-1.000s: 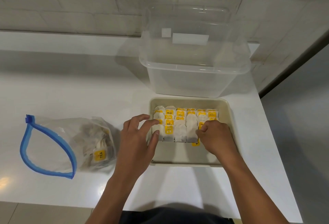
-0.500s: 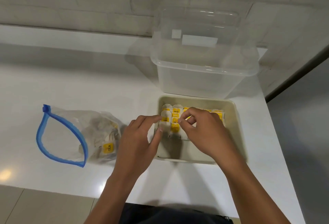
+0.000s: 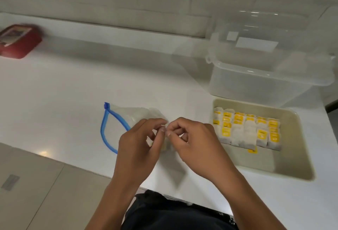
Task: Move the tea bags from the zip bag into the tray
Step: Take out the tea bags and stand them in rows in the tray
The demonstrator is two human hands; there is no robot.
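Left hand [image 3: 136, 147] and right hand [image 3: 193, 145] are pinching the zip bag [image 3: 128, 118]. Tray [image 3: 292, 149] is sitting right of the grip; clear container [image 3: 256, 83] beyond it; red box [image 3: 18, 41] far left.

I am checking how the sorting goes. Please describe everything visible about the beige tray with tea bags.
The beige tray is a shallow rectangular dish with rounded corners, seemingly plastic. It lies flat on the white counter, right of both hands and just in front of the clear plastic container. Tea bags with yellow tags fill its far half in tidy overlapping rows; its near half is bare. One yellow tag lies loose before the rows. Neither hand touches it.
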